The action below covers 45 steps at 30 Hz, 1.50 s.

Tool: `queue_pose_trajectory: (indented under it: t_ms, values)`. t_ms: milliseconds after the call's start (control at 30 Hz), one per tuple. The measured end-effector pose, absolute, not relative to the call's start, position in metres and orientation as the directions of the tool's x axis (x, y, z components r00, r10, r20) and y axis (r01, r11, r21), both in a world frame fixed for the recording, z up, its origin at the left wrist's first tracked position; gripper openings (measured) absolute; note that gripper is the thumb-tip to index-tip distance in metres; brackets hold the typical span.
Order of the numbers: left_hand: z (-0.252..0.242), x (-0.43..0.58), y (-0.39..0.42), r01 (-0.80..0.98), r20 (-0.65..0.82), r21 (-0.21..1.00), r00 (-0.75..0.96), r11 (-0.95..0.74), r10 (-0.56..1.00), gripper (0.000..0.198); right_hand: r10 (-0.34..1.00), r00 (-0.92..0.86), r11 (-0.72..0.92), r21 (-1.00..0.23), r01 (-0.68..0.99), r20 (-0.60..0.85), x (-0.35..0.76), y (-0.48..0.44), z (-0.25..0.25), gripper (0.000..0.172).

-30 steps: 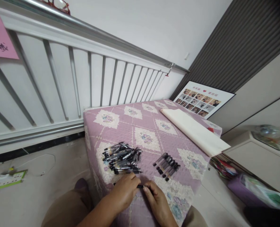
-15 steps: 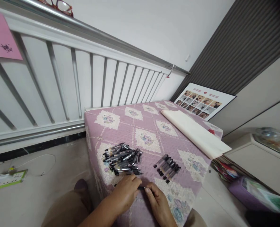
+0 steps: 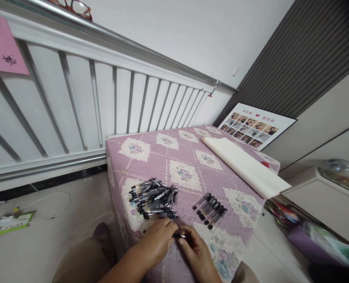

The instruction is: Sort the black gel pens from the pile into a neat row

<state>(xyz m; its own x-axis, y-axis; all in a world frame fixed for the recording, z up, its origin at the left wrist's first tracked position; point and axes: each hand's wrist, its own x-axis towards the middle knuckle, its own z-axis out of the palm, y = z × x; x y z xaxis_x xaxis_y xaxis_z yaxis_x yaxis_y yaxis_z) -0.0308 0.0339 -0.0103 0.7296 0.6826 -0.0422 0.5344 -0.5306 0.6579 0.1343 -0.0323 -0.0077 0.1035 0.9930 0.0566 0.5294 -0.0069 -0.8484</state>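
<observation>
A black pen (image 3: 178,236) lies across both hands at the near end of the bed. My left hand (image 3: 159,239) is closed round its barrel and hides most of it. The fingers of my right hand (image 3: 198,249) curl about the pen's right end, thumb below it. Just beyond my left hand is a loose pile of pens (image 3: 155,198) with clear barrels and black ends. To the right, several similar pens (image 3: 210,210) lie side by side in a slanting row.
A purple quilted cover with floral diamonds (image 3: 150,165) spreads under everything. A rolled cream sheet (image 3: 245,167) lies along its right side, and a photo board (image 3: 256,124) leans at the far end. The radiator (image 3: 123,102) borders the left; a power strip (image 3: 12,224) sits on the floor.
My right fingers have shifted slightly and loosened from a tight pinch at the pen's end, showing more of its tip. The pile and the row stay put.
</observation>
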Motion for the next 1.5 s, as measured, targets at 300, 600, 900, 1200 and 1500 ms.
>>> queue_pose_trajectory:
  t_ms: [300, 600, 900, 1200, 1500]
  values:
    - [-0.01, -0.031, 0.034, 0.523, -0.026, 0.664, 0.731, -0.535, 0.682, 0.023, 0.993, 0.1, -0.011, -0.819, 0.573, 0.057, 0.136, -0.033, -0.012, 0.025]
    - [-0.011, -0.031, 0.033, 0.51, -0.022, 0.664, 0.743, -0.546, 0.668, 0.021, 0.994, 0.093, -0.011, -0.815, 0.579, 0.052, 0.134, -0.033, -0.008, 0.028]
    - [-0.013, -0.031, 0.033, 0.506, -0.001, 0.658, 0.742, -0.558, 0.67, 0.019, 0.997, 0.069, -0.017, -0.837, 0.547, 0.024, 0.134, -0.034, -0.007, 0.025]
    - [-0.003, -0.035, 0.038, 0.575, -0.025, 0.571, 0.725, -0.586, 0.688, 0.02, 0.972, 0.205, -0.052, -0.753, 0.656, 0.112, 0.133, -0.032, -0.019, 0.037]
    - [0.001, -0.037, 0.041, 0.597, -0.053, 0.556, 0.72, -0.579, 0.692, 0.024, 0.958, 0.254, -0.047, -0.798, 0.601, 0.136, 0.138, -0.033, -0.022, 0.031]
